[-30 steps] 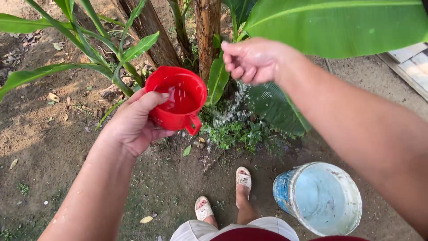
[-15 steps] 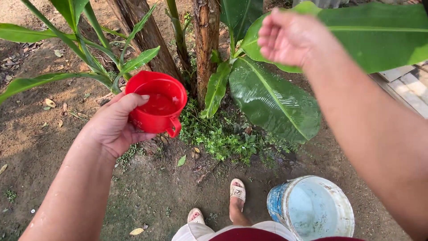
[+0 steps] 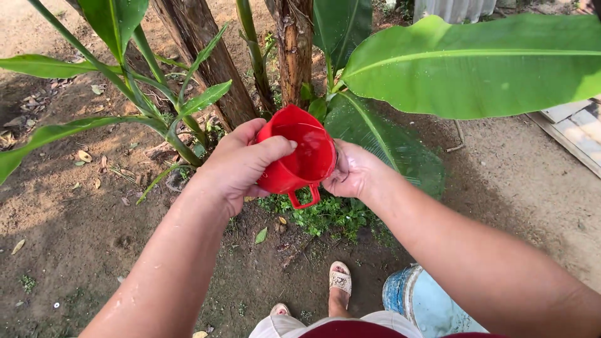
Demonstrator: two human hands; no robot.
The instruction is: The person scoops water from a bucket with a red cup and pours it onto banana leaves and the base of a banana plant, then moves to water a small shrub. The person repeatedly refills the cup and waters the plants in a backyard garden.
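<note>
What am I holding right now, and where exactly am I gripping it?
A red cup. The left hand grips its body, thumb over the rim; the right hand is cupped against its far side. Its handle hangs free.

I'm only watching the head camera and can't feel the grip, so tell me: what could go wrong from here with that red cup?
The red cup is tipped toward the right hand, and the left hand grips its body, not the handle; wet skin could let it slip. Spilled water may land on the sandalled foot and muddy ground below. The blue bucket stands close beside that foot, so a step sideways could knock it.
</note>
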